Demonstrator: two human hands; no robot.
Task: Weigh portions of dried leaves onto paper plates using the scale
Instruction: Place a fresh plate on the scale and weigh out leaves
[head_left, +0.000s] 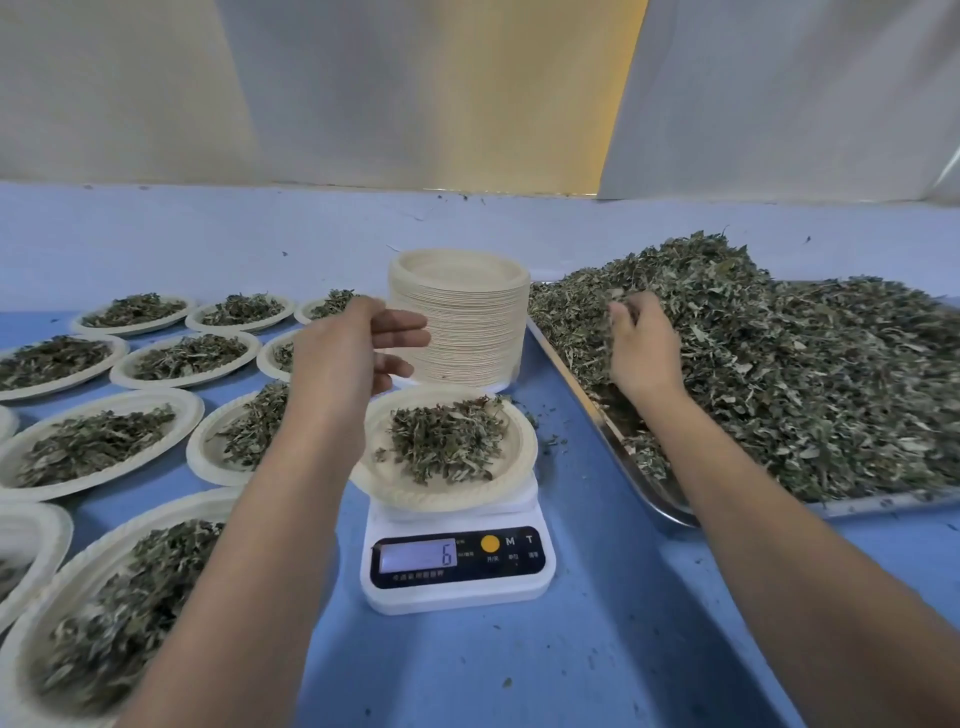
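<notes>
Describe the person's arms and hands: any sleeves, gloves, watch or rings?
Both are bare. The left hand and left forearm show no glove, sleeve, watch or bracelet; the same goes for the right hand and right forearm. No rings are visible on the fingers that show.

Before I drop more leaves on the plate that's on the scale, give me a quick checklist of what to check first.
1. Plate rests on the scale: ok.
2. Display readable, shows 6: ok.
3. Left hand off the plate, hovering over its far rim: ok.
4. Right hand has dried leaves, fingers curled into the pile: ok.
5. Target weight reached: cannot tell, no target shown.
</notes>
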